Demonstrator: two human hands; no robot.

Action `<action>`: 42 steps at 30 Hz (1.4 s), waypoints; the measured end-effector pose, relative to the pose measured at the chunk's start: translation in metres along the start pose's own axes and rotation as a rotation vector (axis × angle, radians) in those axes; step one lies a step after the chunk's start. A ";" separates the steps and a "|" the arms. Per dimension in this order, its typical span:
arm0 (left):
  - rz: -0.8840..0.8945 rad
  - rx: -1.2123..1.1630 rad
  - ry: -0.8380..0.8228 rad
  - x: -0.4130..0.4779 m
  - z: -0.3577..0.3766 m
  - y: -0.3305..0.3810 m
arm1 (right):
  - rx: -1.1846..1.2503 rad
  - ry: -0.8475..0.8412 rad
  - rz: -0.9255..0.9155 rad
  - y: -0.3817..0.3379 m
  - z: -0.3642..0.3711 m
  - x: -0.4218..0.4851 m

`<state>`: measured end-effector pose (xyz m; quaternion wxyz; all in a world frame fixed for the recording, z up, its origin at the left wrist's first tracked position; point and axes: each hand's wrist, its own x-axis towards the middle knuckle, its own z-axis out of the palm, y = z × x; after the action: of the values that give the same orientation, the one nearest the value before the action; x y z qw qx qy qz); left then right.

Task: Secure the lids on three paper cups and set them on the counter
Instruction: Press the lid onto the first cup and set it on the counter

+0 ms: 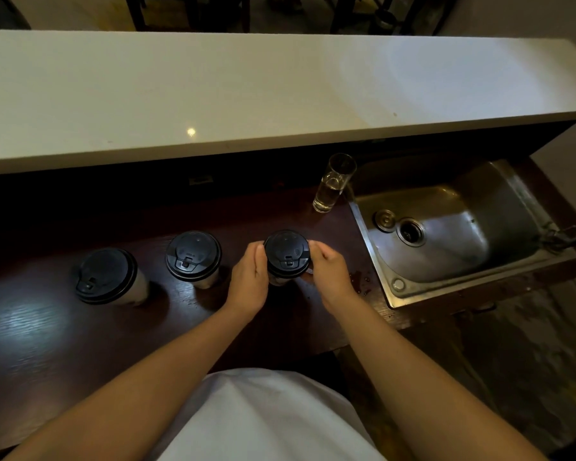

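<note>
Now both hands flank the right cup (281, 277): the left hand (248, 281) cups its left side, the right hand (328, 274) its right, fingers curled against the lid (286, 252) rim. Left of the fingers stand two lidded cups (193, 256) (108, 276) on the dark counter (40, 327); beyond them, a glass (333, 184).

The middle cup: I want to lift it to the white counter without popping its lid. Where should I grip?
Grip the middle cup by its paper wall below the black lid's rim, fingers coming from the near side. It stands upright with gaps to both neighbouring cups, so a wrap looks possible.
</note>
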<state>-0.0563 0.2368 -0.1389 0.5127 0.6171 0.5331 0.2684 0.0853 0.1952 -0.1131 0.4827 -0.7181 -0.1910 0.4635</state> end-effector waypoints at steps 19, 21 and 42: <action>0.023 -0.086 0.122 0.003 -0.005 0.005 | 0.322 0.024 0.076 0.015 0.002 -0.008; -0.035 -0.082 0.139 0.004 -0.004 0.007 | 0.278 0.024 0.090 0.014 0.003 -0.009; 0.070 0.067 0.072 0.010 -0.014 -0.005 | -0.007 0.026 -0.027 0.012 0.008 -0.009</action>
<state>-0.0675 0.2505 -0.1410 0.4627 0.6420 0.5380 0.2903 0.0717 0.1873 -0.1199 0.4889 -0.7232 -0.1958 0.4469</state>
